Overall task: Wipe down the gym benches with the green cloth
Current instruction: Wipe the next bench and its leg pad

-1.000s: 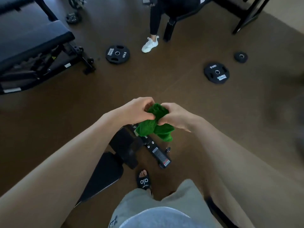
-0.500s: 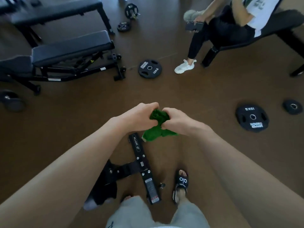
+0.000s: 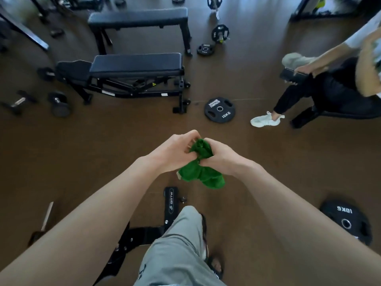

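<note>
Since half a second ago the view has tipped upward, so both benches ahead now show in full and the seated person at the right sits lower in frame, while the hands have kept their place at the centre. Both hands meet in mid-air above the brown floor point(image 3: 82, 153): the left hand point(image 3: 175, 153) and the right hand point(image 3: 220, 156) each have curled fingers bunching the one green cloth point(image 3: 201, 172), gripping it at its upper part. The cloth's long axis runs roughly from the far end between the knuckles down and slightly right toward the wearer, its loose end hanging below the hands. Two benches stand ahead, well apart from the cloth: an adjustable bench point(image 3: 134, 66) nearer, and a flat bench point(image 3: 138, 17) behind it, both lying left to right across the view. Two plates marked 10KG lie on the floor, one plate point(image 3: 219, 109) just right of the adjustable bench, the other plate point(image 3: 346, 220) at the lower right. A bench base point(image 3: 171, 205) marked BRTW lies by the wearer's grey-trousered leg point(image 3: 181, 244).
</note>
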Demonstrator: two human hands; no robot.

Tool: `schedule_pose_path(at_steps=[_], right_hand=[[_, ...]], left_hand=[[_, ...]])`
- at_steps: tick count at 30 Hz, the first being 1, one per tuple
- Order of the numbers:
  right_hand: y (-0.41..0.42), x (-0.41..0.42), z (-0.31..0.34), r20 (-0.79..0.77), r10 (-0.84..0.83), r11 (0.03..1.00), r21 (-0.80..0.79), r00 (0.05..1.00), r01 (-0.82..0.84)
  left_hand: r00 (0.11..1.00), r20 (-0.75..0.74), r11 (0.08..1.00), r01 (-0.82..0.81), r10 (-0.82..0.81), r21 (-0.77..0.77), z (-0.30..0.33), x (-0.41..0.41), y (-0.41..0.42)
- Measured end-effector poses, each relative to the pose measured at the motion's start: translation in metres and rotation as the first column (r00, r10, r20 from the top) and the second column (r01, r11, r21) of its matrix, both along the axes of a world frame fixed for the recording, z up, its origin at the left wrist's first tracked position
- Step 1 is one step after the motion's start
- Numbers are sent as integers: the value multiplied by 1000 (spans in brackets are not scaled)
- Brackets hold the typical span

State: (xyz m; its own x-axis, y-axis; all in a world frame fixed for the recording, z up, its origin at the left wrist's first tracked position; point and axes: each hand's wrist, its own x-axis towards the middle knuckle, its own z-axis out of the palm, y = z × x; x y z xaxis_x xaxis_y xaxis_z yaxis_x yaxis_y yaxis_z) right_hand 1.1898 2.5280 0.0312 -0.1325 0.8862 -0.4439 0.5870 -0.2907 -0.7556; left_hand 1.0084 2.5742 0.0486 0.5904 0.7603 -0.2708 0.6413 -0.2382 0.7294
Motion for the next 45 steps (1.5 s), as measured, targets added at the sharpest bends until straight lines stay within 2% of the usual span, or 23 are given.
schedule_pose_path(at_steps=[2,5,9,12,15,19,28,30,33,37,42,44,45], right_hand=[[37,5,-4,5,28,1000,1,1000,-28],[101,17,-17,20,40,999,3,999,-40],[205,45,-33,-30,-24,999,-26,999,23],[281,61,-33,-143,-209,978,-57,967,203],[353,66,-32,-292,-462,887,-163,837,433],[455,56,-32,-395,-604,797,-278,693,536],[700,38,-89,-418,-688,725,-406,593,556],[751,36,-109,-405,-692,722,-399,598,566],[819,30,-149,-338,-669,743,-311,662,592],[896,11,-212,-242,-615,786,-115,750,608],[981,-23,-322,-206,-543,807,140,814,574],[1003,-36,-377,-144,-465,814,319,874,486],[1011,-42,-406,-66,-406,812,431,912,393]], left_hand=[[999,13,997,-30,31,-64,-9,3,33],[998,-58,989,-11,3,-148,-27,11,97],[985,-171,998,1,-11,-60,-43,18,200],[954,-295,999,-46,48,14,-41,4,271],[923,-234,949,-316,305,-10,-33,-14,335],[845,-190,862,-506,499,14,-28,-23,424],[704,-130,704,-708,698,-55,-94,-15,641],[708,-142,710,-703,691,-49,-119,-16,686],[736,-241,760,-649,632,10,-161,-19,749],[741,-422,849,-498,522,177,-234,-27,828],[743,-455,871,-427,492,244,-364,-53,913],[744,-454,871,-398,490,287,-421,-65,941],[750,-445,870,-384,489,310,-447,-70,952]])
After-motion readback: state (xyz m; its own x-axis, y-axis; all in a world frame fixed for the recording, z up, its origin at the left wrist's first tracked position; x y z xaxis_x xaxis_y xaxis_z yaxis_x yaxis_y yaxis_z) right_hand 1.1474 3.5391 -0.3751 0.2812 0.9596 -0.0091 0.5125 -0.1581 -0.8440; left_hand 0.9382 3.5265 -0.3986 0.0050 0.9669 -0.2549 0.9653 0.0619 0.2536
